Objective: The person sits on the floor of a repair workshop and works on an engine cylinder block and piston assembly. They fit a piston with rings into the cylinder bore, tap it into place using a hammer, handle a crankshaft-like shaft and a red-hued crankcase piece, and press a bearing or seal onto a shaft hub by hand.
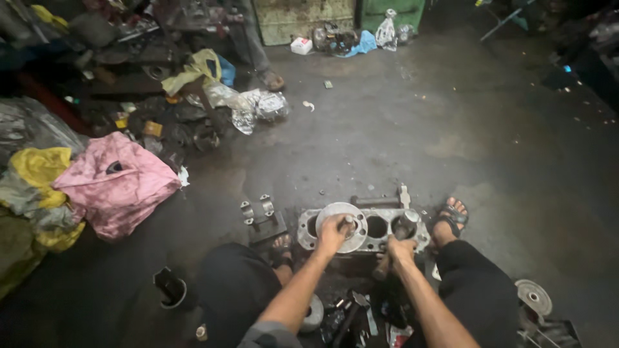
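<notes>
A grey metal engine block (377,227) with round cylinder bores lies on the concrete floor between my feet. My left hand (333,234) is closed on a round metal disc tool (340,214) that sits over the block's left bores. Closed around a dark handle, perhaps a hammer's (382,267), my right hand (401,250) hovers at the block's near edge, by the right bore. My sandalled feet (450,219) flank the block.
Two metal bearing caps (256,210) rest left of the block. A pink cloth (119,180) and yellow bags lie at the left. Loose tools (351,316) sit near my knees, a round metal part (534,298) at the lower right. Another person's foot (272,80) shows at the top.
</notes>
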Demonstrator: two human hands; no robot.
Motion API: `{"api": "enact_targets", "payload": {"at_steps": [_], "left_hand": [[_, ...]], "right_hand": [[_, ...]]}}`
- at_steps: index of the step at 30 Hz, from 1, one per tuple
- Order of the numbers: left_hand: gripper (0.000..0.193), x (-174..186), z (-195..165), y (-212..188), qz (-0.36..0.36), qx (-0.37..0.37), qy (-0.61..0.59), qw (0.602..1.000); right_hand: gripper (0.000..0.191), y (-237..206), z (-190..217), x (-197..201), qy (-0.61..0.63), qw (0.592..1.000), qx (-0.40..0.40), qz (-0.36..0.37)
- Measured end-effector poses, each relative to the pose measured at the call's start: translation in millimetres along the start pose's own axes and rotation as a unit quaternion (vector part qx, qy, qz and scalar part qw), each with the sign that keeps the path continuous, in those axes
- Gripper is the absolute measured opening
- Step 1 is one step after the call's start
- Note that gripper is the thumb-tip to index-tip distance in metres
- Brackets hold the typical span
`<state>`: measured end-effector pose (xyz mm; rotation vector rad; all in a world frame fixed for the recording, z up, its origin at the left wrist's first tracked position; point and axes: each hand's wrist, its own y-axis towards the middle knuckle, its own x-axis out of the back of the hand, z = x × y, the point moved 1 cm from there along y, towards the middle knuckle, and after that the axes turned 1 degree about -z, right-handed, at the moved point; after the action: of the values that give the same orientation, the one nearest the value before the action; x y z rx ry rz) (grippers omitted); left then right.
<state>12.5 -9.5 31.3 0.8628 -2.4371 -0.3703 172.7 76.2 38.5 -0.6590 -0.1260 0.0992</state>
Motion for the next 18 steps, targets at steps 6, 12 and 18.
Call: {"api": "enact_targets", "payload": {"at_steps": [6, 12, 18], "left_hand": [[0.028, -9.2, 1.7, -8.1, -0.055, -0.040, 0.042, 0.997], [0.028, -18.4, 21.8, -12.6, -0.046, -0.022, 0.093, 0.994], [0.025, -19.0, 35.0, -13.0, -0.057, -0.058, 0.049, 0.995]], "right_hand": [[0.066, 1.7, -17.9, 8.1, -0.158, 0.975, 0.098, -0.124], [0.055, -12.5, -18.4, 34.7, -0.193, 0.938, 0.286, -0.028], [0.040, -42.5, 8.4, 28.2, -0.100, 0.952, 0.226, 0.179]]}}
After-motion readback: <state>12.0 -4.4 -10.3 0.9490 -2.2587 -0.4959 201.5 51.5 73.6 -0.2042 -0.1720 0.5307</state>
